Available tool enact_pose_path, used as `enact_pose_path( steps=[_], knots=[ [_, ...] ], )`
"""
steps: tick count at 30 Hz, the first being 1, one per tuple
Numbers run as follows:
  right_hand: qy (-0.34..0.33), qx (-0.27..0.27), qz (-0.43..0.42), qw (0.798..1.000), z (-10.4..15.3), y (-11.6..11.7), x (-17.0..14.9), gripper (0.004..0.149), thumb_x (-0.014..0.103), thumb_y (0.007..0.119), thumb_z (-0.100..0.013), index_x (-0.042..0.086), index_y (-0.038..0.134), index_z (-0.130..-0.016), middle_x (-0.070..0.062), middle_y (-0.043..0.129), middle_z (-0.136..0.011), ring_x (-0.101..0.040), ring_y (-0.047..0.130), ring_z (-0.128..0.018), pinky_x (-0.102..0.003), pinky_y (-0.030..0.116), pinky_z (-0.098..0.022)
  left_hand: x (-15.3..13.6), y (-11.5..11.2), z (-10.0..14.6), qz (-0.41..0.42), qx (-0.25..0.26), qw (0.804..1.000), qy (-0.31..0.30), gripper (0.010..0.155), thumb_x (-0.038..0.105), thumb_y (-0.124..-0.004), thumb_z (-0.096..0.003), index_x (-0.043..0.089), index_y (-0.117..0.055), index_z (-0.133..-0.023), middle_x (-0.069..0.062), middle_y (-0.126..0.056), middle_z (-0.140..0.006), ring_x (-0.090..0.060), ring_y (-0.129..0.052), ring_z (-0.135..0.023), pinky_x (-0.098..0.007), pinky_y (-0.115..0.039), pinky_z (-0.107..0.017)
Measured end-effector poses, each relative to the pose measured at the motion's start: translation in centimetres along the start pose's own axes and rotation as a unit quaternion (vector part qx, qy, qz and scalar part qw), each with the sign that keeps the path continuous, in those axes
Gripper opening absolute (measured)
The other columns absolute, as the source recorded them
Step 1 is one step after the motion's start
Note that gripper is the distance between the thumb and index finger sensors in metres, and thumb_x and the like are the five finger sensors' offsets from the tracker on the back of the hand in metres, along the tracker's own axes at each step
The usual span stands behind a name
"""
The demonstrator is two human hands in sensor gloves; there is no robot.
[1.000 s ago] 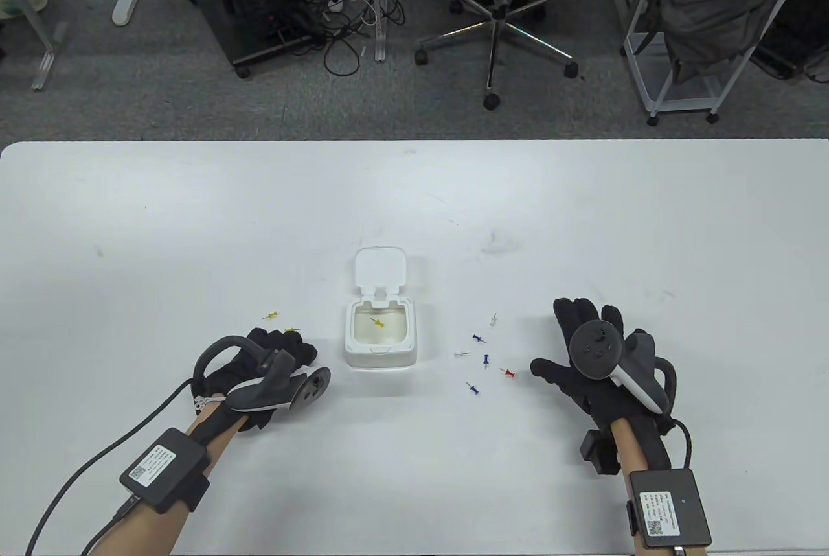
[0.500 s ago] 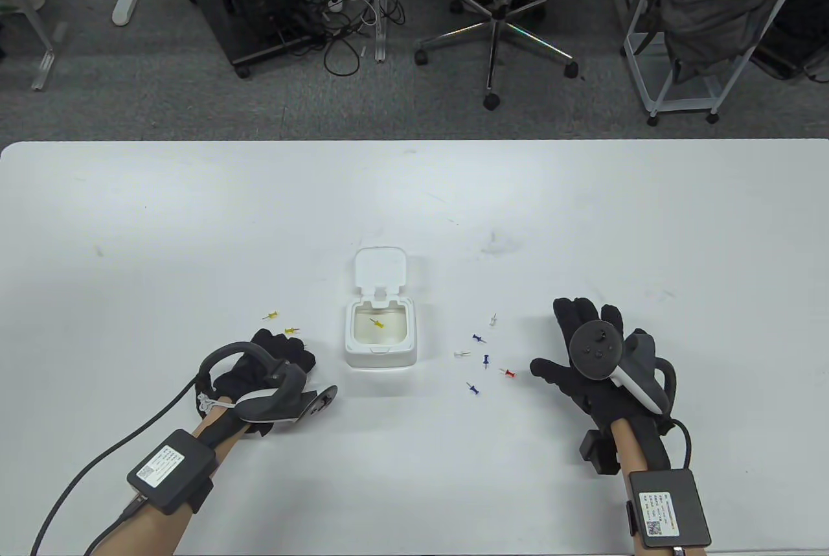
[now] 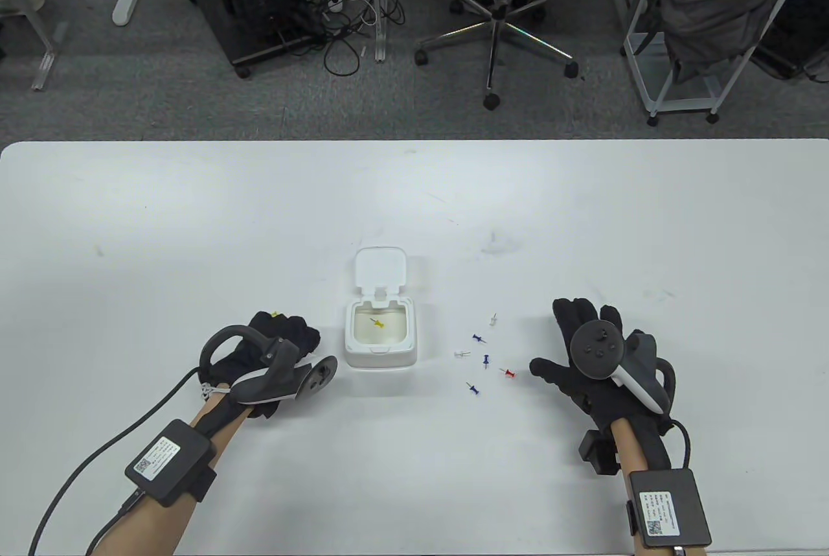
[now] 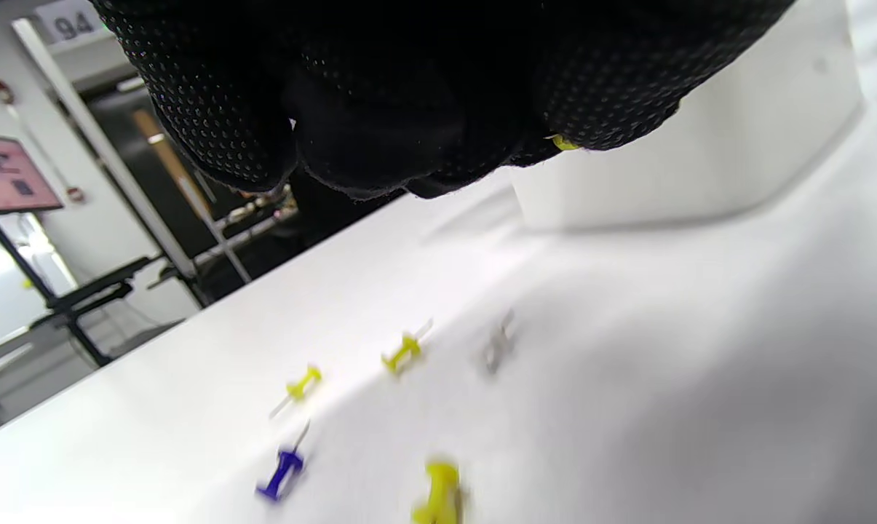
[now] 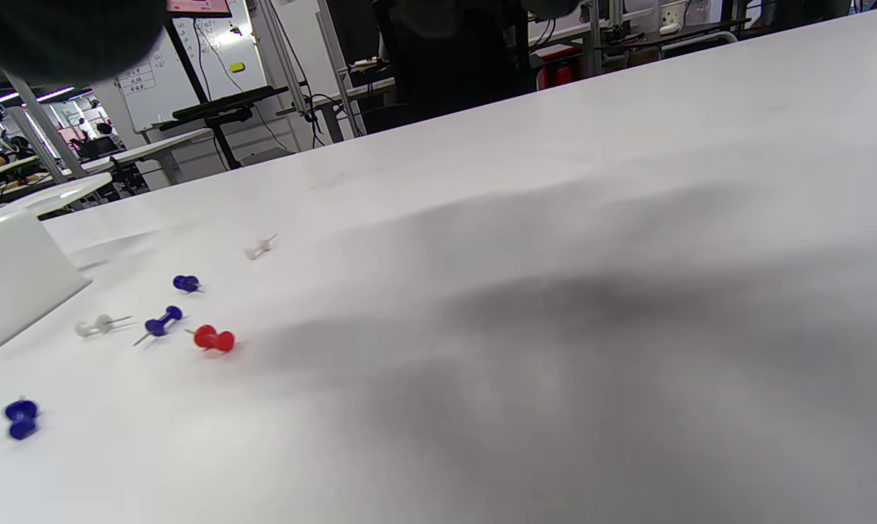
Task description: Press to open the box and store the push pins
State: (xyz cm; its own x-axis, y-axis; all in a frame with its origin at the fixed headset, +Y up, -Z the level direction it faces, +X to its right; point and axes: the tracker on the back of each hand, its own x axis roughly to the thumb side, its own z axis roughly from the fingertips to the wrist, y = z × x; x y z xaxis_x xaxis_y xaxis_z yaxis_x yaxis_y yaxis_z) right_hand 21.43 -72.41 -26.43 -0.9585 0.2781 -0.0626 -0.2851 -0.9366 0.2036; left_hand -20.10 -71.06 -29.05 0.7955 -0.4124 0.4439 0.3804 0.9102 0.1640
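Note:
The white box (image 3: 380, 348) stands open with its lid (image 3: 381, 267) tipped back, and one yellow push pin (image 3: 375, 323) lies inside. My left hand (image 3: 285, 335) is just left of the box, fingers bunched over the yellow pins there. One yellow pin (image 3: 275, 314) pokes out past the fingers. In the left wrist view a bit of yellow pin (image 4: 563, 143) shows pinched at my fingertips (image 4: 598, 109), beside the box wall (image 4: 700, 167). My right hand (image 3: 562, 342) lies flat and open on the table, empty, right of the red pin (image 3: 510, 374).
Several blue, white and red pins lie loose between the box and my right hand, such as a blue pin (image 3: 479, 339) and a white pin (image 3: 461, 354). The left wrist view shows more loose pins, like a yellow one (image 4: 402, 351), on the table under my hand.
My left hand drew back toward me, baring two yellow pins, then moved forward over them again. My right hand and the box have not moved.

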Motion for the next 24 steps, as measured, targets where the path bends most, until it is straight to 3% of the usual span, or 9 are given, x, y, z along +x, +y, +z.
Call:
enact_pose_path(
  steps=[6,17,24],
  knots=[
    [-0.006,-0.001,0.001,1.0,0.0,0.0,0.1,0.091,0.067,0.064,-0.04,0.032,0.019,-0.111,-0.01,0.023,-0.128,-0.052,0.021,-0.114,-0.08,0.021,-0.071,-0.3,1.1,-1.9,0.062,0.008,0.998,0.027,0.04,0.045,-0.075,-0.0485,0.034,-0.081,-0.087,0.01,-0.092,-0.085,-0.011,-0.099,-0.057,-0.046,-0.083,-0.069],
    [-0.003,-0.004,0.004,1.0,0.0,0.0,0.1,0.091,0.067,0.064,-0.04,0.032,0.019,-0.111,-0.01,0.023,-0.128,-0.052,0.02,-0.114,-0.08,0.021,-0.071,2.5,2.3,-6.1,0.073,0.017,0.997,0.019,0.04,0.045,-0.075,-0.0492,0.034,-0.08,-0.088,0.01,-0.091,-0.086,-0.01,-0.098,-0.058,-0.046,-0.083,-0.07],
    [-0.002,-0.003,0.004,1.0,0.0,0.0,0.0,0.091,0.067,0.064,-0.04,0.032,0.019,-0.11,-0.01,0.022,-0.128,-0.051,0.02,-0.114,-0.08,0.021,-0.071,3.7,2.3,-7.3,0.062,0.001,0.998,0.009,0.04,0.045,-0.076,-0.0494,0.035,-0.08,-0.088,0.011,-0.091,-0.087,-0.01,-0.099,-0.059,-0.045,-0.083,-0.07]
  ],
)
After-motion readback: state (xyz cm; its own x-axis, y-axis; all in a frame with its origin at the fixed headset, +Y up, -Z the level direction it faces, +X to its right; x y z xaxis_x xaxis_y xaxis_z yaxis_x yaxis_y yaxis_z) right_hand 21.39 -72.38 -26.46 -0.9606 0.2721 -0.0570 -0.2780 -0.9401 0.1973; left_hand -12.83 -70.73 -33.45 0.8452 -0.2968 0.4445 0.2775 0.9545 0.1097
